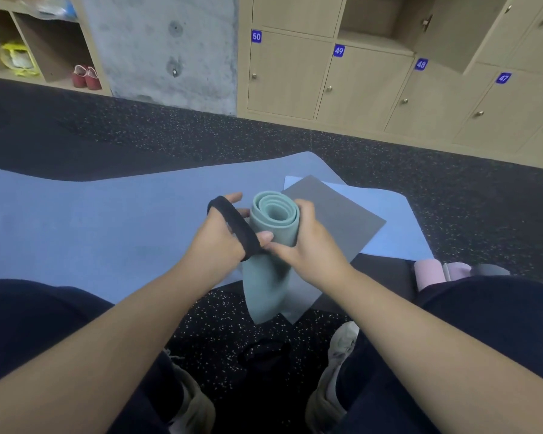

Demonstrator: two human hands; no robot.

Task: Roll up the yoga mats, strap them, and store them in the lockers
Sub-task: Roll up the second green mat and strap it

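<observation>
A rolled teal yoga mat (271, 242) stands upright on the floor between my knees, its spiral end facing up. My right hand (308, 242) grips the roll near its top from the right side. A black strap loop (232, 227) is stretched round my left hand (220, 236), whose thumb touches the roll's left side. The strap lies beside the roll, not around it. A large blue mat (91, 220) lies unrolled on the left. A grey mat (336, 214) lies flat over a light blue mat (392, 220) on the right.
Wooden lockers numbered 50 to 47 (367, 86) line the far wall; one upper locker (383, 20) stands open. Open cubbies with red shoes (87, 77) are at far left. Pink and grey rolls (445, 274) lie at right. More black straps (267, 355) lie between my feet.
</observation>
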